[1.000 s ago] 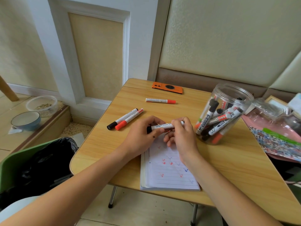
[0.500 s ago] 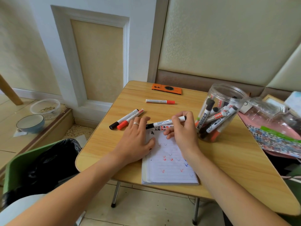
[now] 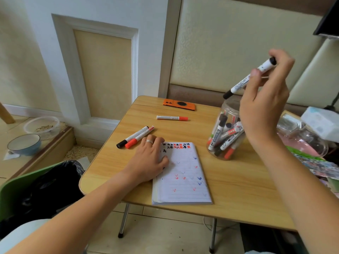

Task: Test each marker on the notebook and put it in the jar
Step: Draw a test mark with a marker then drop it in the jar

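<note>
The step in hand looks like the drop — the right hand [image 3: 264, 107] is raised above the jar [image 3: 225, 131], its fingers and thumb pinching a capped black marker [image 3: 249, 78] near the upper end, the black cap pointing down toward the jar's open mouth; the next move, by my judgement, calls for lowering the tip inside the rim and letting go, keeping the barrel steep enough to slide in among the others; the jar is clear plastic, standing on the table [image 3: 238, 189] just right of the notebook [image 3: 183, 176], and it already holds a crowded lean of markers, black-capped and red-capped, so a flat drop could catch on them; the left hand [image 3: 148, 158] lies flat with relaxed fingers, grasping nothing, its thumb side pressing the notebook's left edge; the page carries rows of black and red scribbles along the top and fainter ticks below; three markers are left on the table — a black and red pair [image 3: 135, 137] by the left fingers, and a red marker [image 3: 172, 118] farther back.
</note>
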`<state>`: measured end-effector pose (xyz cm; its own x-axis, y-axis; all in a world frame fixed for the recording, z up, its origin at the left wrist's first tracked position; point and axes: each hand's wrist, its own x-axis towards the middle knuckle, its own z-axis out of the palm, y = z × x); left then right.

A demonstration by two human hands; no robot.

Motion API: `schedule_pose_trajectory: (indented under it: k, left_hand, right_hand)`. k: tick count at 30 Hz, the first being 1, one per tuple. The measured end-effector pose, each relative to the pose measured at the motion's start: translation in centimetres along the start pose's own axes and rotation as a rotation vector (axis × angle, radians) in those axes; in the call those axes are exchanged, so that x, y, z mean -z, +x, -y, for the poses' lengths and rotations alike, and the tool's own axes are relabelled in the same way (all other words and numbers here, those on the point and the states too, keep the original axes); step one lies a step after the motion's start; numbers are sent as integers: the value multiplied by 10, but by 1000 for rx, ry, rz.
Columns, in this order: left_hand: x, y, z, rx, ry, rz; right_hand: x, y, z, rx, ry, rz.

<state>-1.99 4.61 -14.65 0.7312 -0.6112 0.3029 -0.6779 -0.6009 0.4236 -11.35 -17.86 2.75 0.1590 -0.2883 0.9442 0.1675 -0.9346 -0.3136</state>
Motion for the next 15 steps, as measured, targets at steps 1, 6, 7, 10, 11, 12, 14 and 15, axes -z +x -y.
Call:
schedule_pose_trajectory:
  k: [1,6,7,10,11,12,14,15]
  left_hand:
    - [0,1,0,2,-1,2]
    - [-4,4,-5,-23,-26,4]
    - [-5,4,-8,-28,-29,4]
    - [-5,6,-13,-19,-22,21]
    - [-6,7,-13,-17,-18,19]
    - [-7,8,-13,-17,-14,14]
    - [-8,10,-11,-18,-8,8]
    - [-9,10,-11,-21,-6,6]
  right_hand:
    - [1,1,-3,-4,-19,3]
    - [-1,-8,-14,-9,-152,106]
    - [-2,-10,-18,-32,-167,156]
    - [-6,-17,-25,-137,-205,310]
    - [-7,-17,-28,-151,-216,327]
    - [-7,-16,-29,-153,-225,334]
    - [-7,-13,-29,-141,-256,353]
    - [-7,-11,-29,-128,-277,368]
